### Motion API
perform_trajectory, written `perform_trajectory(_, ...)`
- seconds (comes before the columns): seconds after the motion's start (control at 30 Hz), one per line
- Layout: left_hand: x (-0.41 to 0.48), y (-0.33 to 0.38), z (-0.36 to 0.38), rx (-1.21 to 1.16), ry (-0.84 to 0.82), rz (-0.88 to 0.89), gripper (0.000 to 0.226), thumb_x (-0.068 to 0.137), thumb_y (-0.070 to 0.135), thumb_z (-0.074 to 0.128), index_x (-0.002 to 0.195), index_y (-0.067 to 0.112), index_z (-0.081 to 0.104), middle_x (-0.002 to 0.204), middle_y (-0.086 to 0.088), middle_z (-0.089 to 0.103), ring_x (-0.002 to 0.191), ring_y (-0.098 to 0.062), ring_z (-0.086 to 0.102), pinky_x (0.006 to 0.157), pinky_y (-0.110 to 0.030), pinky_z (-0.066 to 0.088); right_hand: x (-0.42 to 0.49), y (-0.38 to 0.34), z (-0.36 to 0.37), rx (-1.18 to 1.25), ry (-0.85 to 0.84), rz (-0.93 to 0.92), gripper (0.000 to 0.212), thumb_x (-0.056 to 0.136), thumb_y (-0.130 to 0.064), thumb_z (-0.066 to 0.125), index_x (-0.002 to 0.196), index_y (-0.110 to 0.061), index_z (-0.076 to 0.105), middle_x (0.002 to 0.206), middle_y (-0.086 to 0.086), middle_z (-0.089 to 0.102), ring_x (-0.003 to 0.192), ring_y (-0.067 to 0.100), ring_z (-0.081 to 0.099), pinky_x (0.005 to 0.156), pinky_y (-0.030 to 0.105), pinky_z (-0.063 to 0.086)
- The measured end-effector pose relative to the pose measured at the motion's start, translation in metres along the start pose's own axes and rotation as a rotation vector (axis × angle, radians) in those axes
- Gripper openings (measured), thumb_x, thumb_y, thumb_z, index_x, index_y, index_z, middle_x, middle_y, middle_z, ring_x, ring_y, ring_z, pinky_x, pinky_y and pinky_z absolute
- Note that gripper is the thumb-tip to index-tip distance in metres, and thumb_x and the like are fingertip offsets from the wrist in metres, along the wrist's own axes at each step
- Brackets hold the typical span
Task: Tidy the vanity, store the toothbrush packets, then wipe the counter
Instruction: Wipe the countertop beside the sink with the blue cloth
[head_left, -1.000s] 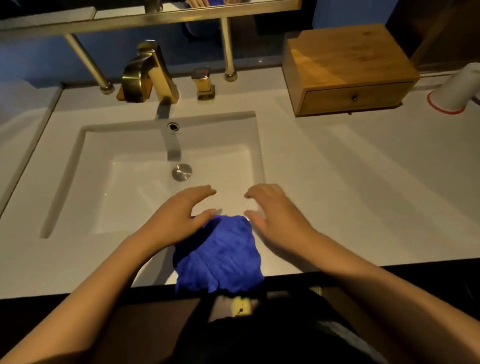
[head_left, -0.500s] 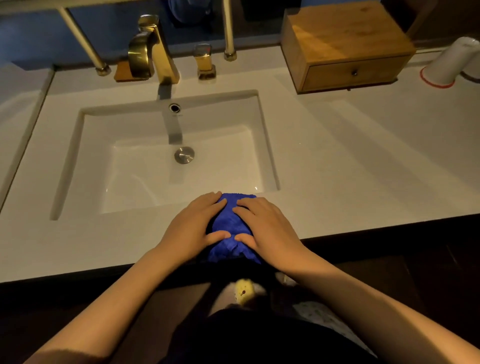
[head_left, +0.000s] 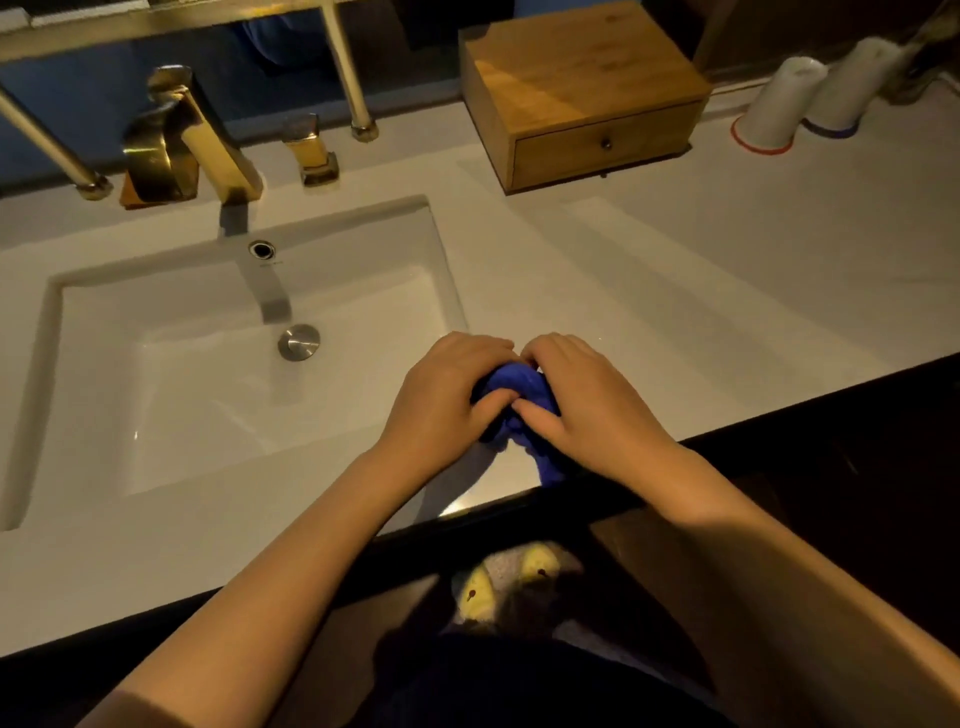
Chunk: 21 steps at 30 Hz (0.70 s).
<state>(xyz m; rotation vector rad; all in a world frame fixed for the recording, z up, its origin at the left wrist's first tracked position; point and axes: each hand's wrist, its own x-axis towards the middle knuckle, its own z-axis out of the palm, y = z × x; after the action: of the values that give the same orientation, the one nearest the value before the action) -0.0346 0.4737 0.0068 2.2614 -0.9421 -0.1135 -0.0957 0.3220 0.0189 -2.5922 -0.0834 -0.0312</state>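
A bunched blue cloth lies on the white counter near its front edge, just right of the sink. My left hand and my right hand both press down on it, fingers curled over the fabric, thumbs nearly touching. Most of the cloth is hidden under the hands; a fold hangs toward the counter's dark front edge. No toothbrush packets are in view.
A gold faucet and its handle stand behind the sink. A wooden drawer box sits at the back right, its drawer shut. Two upturned white cups stand further right. Mirror-frame posts rise at the back.
Both hands closed in from beside the cloth onto it and gathered it into a tight bundle. The bundle sits further from the counter's front edge than before.
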Motion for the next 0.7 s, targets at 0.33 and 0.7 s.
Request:
perform_trajectory(0.33, -0.004, -0.011, 0.047, 0.071, 0.002, -0.342, 0.046, 0.095, 0.027, 0.043, 0.139, 0.014, 0.037, 0.147, -0.009, 0.038, 0.138, -0.025, 0.03, 0.111, -0.031, 0.021, -0.027, 0.083, -0.008, 0.028, 0.388, 0.663, 0.019, 0.085, -0.019, 0.056, 0.093, -0.005, 0.046, 0.101, 0.009, 0.045, 0.09, 0.027, 0.049, 0.073, 0.034, 0.04)
perform_trajectory(0.7, -0.035, -0.04, 0.054, 0.48, -0.128, -0.435, 0.071, 0.09, 0.054, 0.01, 0.145, 0.009, 0.02, 0.155, -0.011, 0.019, 0.144, -0.023, 0.01, 0.117, -0.04, 0.002, -0.019, 0.107, 0.022, -0.279, 0.07, 0.386, 0.061, 0.096, -0.044, 0.031, 0.148, -0.014, 0.02, 0.158, 0.015, 0.01, 0.146, 0.03, 0.008, 0.118, 0.039, 0.006)
